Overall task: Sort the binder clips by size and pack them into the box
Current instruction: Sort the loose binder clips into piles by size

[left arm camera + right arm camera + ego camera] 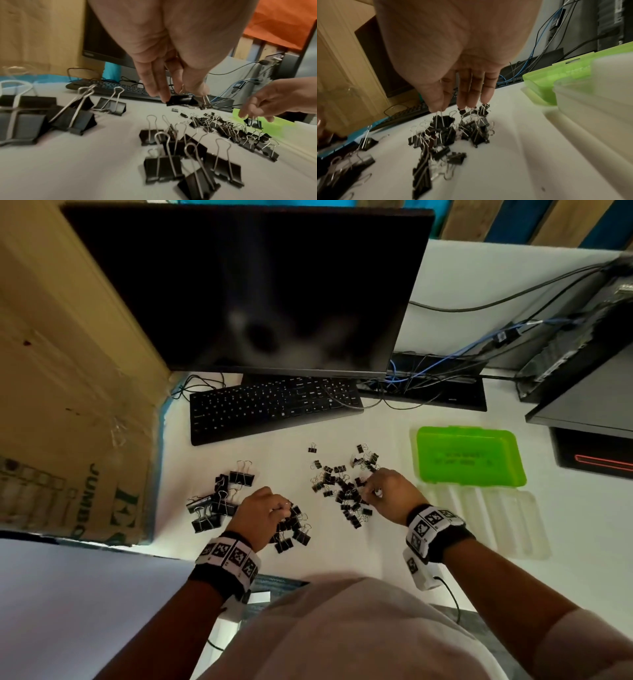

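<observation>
Black binder clips lie on the white desk in three heaps: large clips (219, 501), medium clips (291, 530) and small clips (342, 491). My left hand (281, 510) hovers over the medium heap. In the left wrist view the left hand (181, 96) pinches one medium clip (181, 100) between fingers and thumb. My right hand (371, 491) is at the right side of the small heap. Here the right hand (448, 108) pinches the wire handle of a small clip (443, 120). The green box half (469, 455) and its clear half (486, 522) lie open to the right.
A black keyboard (274, 409) and a monitor (253, 289) stand behind the clips. A cardboard box (68, 405) walls the left side. Cables (428, 371) and a computer case (582, 364) fill the back right.
</observation>
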